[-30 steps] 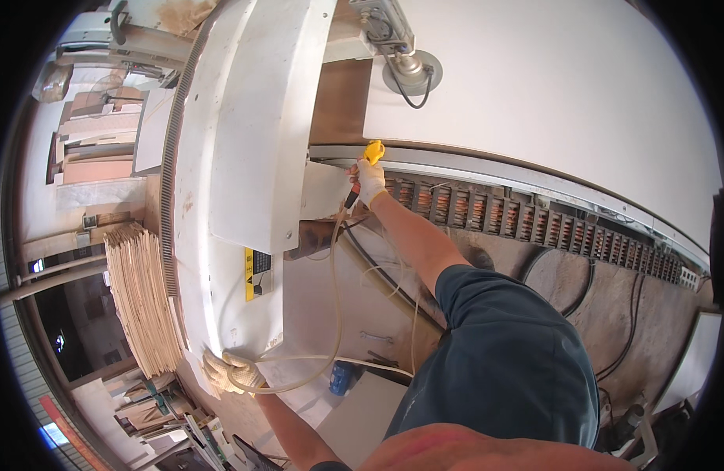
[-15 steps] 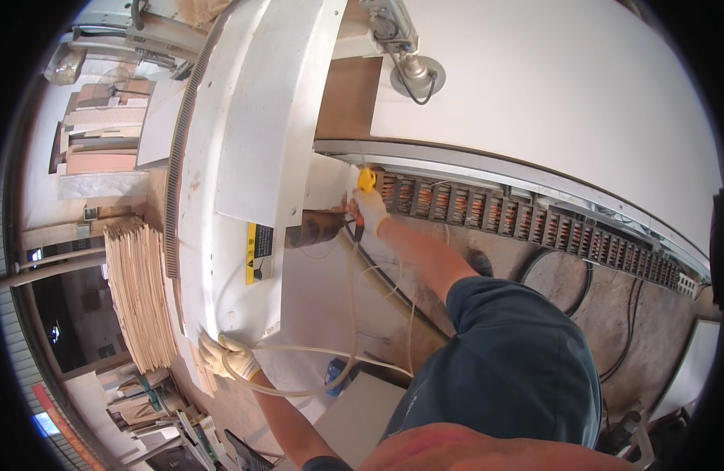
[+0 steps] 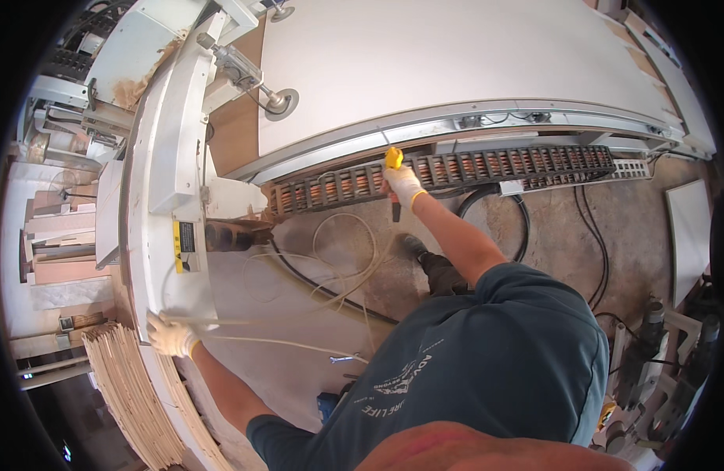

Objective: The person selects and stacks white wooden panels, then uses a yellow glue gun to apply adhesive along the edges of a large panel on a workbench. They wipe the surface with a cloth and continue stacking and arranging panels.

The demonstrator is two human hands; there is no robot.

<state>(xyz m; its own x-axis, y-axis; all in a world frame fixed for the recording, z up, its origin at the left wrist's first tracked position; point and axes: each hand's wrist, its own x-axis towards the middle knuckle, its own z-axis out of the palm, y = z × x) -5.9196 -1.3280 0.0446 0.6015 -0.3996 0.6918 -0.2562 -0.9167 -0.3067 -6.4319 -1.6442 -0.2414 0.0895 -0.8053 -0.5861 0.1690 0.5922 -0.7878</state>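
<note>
My right hand (image 3: 403,184), in a white glove, is closed around an air blow gun (image 3: 394,158) with a yellow head and a dark lower end. Its thin nozzle points away from me, toward the metal rail of the machine. A pale, flexible air hose (image 3: 370,271) hangs below the gun in loose loops. At the far left, my gloved left hand (image 3: 172,334) is closed on a stretch of that hose beside the white machine housing (image 3: 162,259). The hose is blurred near this hand, and the fingers are partly hidden.
A large white panel (image 3: 456,63) lies on the machine bed beyond the rail (image 3: 338,132). Below the rail runs a black cable chain (image 3: 472,166). Black cables (image 3: 527,228) and a wrench (image 3: 346,359) lie on the floor. Stacked thin boards (image 3: 134,396) stand at lower left.
My view has shifted to the right along the machine. The blow gun has moved right along the rail, and the hose has spread out between my hands. My left hand stays beside the housing.
</note>
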